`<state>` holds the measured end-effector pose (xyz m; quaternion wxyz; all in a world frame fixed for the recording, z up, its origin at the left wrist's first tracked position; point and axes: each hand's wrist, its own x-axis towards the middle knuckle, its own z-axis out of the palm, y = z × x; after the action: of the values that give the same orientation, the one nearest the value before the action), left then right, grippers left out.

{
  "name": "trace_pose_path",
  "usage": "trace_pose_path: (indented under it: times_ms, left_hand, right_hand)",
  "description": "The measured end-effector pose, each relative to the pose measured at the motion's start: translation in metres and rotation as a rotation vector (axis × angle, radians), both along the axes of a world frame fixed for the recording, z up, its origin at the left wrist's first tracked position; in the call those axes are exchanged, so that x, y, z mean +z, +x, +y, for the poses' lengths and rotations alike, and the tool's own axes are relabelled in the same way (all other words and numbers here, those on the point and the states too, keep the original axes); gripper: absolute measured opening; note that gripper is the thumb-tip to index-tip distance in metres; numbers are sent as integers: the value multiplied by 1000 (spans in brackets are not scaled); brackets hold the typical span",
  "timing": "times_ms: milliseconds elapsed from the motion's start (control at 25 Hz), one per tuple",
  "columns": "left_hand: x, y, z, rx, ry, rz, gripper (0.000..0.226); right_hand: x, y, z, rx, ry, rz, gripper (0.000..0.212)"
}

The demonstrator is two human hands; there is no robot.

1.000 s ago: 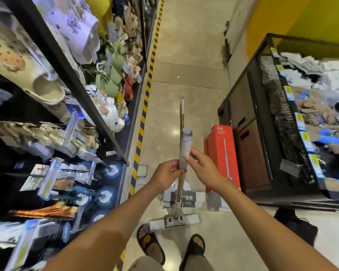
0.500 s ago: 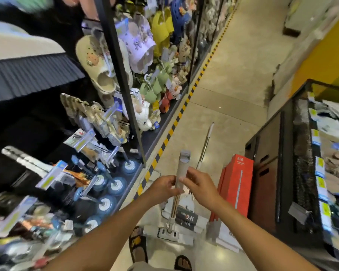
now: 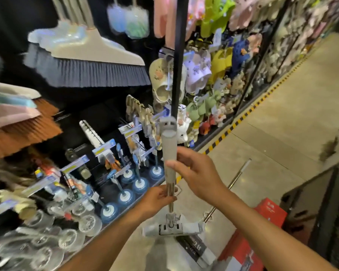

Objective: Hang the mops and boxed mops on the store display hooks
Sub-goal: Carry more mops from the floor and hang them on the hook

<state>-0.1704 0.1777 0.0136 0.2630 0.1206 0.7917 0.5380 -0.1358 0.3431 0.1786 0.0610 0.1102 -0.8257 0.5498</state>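
I hold a grey flat mop [image 3: 169, 145] upright in front of me. Its flat white head [image 3: 171, 228] hangs above the floor. My left hand [image 3: 158, 198] grips the metal pole low down. My right hand [image 3: 196, 173] grips the grey handle higher up, below the hanging loop at the top. A second mop [image 3: 230, 185] lies on the floor to the right. Red mop boxes [image 3: 269, 212] stand on the floor at lower right. Display hooks with price tags [image 3: 104, 148] jut from the black shelf wall on the left.
Brooms [image 3: 90, 63] hang at upper left and plungers [image 3: 140, 185] stand on the bottom shelf. A black upright post [image 3: 178, 55] divides the shelving; slippers [image 3: 196, 75] hang beyond it. A dark cabinet [image 3: 311, 202] stands at right. A yellow-black strip edges the aisle floor.
My view has swung left and up toward the display wall. The mop has been lifted, and my left hand has slid lower on the pole.
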Motion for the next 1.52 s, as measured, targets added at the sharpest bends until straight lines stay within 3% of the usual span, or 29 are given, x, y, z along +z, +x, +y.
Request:
trace_pose_path:
  times_ms: [240, 440, 680, 760, 1200, 1360, 1520]
  left_hand:
    - [39, 18, -49, 218, 59, 54, 22]
    - [65, 59, -122, 374, 97, 59, 22]
    - [113, 120, -218, 471, 123, 233, 15]
    - [134, 146, -251, 513, 121, 285, 15]
    - [261, 314, -445, 808, 109, 583, 16]
    - [269, 378, -510, 919, 51, 633, 17]
    - [253, 435, -565, 1056, 20, 599, 18]
  right_hand:
    - [37, -21, -48, 195, -187, 46, 28]
    - [26, -9, -117, 397, -177, -37, 40]
    - [18, 40, -225, 501, -209, -112, 22]
    - [28, 63, -267, 531, -253, -90, 29]
    - [177, 184, -498, 874, -519, 25, 29]
    - [238, 231, -576, 950, -547, 164, 20]
    - [248, 274, -646, 1024, -482, 155, 29]
